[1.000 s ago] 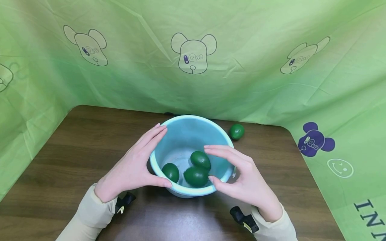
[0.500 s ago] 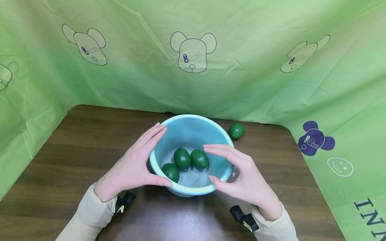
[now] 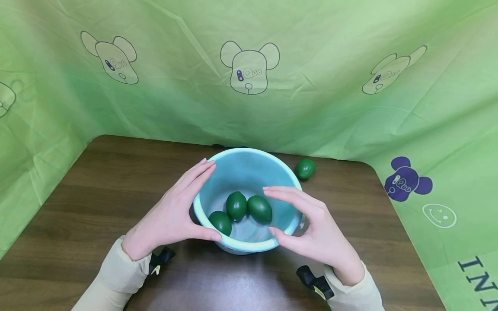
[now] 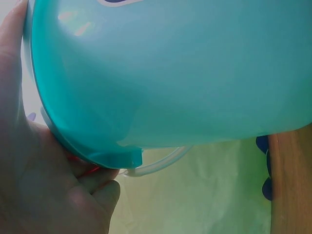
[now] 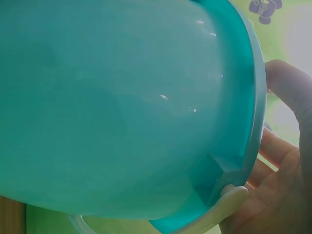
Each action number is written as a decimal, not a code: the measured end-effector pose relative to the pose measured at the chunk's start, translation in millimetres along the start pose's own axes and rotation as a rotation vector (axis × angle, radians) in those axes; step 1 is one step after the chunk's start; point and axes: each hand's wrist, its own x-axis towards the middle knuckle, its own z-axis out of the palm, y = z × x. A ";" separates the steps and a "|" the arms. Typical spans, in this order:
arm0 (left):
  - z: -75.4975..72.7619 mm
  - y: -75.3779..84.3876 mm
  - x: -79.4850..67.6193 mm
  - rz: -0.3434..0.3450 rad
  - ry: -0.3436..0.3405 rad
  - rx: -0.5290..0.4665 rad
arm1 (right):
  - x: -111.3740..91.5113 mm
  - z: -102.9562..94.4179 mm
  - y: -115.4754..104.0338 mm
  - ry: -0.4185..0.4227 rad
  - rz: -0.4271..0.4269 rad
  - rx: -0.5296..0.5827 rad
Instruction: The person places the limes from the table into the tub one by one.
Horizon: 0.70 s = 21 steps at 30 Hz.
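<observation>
A light blue bucket (image 3: 249, 168) stands on the table, with three dark green limes inside. One lime (image 3: 220, 223) lies at the front left of its floor; a second lime (image 3: 236, 206) and a third lime (image 3: 260, 209) are side by side farther in. My left hand (image 3: 175, 211) rests at the left rim, thumb extended along the front and fingers spread toward the back. Over the right rim is my right hand (image 3: 311, 224), thumb and index finger apart above the opening. In the right wrist view its other fingers (image 5: 275, 148) show beyond the rim. Neither hand holds a lime.
Another lime (image 3: 305, 169) lies on the wooden table (image 3: 128, 185) behind the bucket, to the right. A pale bucket handle (image 5: 229, 204) hangs below the rim in the wrist views. A green printed cloth (image 3: 249, 116) borders the table's back and sides.
Two limes have rolled inside the bucket: one shifted left and back from the front, the other moved slightly. Both hands and the bucket have stayed in place.
</observation>
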 end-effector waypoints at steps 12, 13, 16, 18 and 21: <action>0.6 -0.7 -0.3 -0.004 -0.003 -0.002 | 0.1 -0.2 1.2 0.030 -0.023 -0.007; 0.5 -0.5 -0.3 -0.004 -0.003 -0.002 | 0.3 -0.1 1.7 0.033 -0.028 -0.007; 0.2 -0.2 -0.5 -0.003 -0.002 -0.005 | 0.9 -0.4 2.4 0.037 -0.038 -0.009; 0.0 0.0 -0.6 0.000 -0.001 -0.007 | 1.2 -0.8 2.9 0.041 -0.044 -0.010; -0.2 0.1 -0.7 0.002 -0.001 -0.009 | 1.7 -1.2 3.5 0.045 -0.050 -0.010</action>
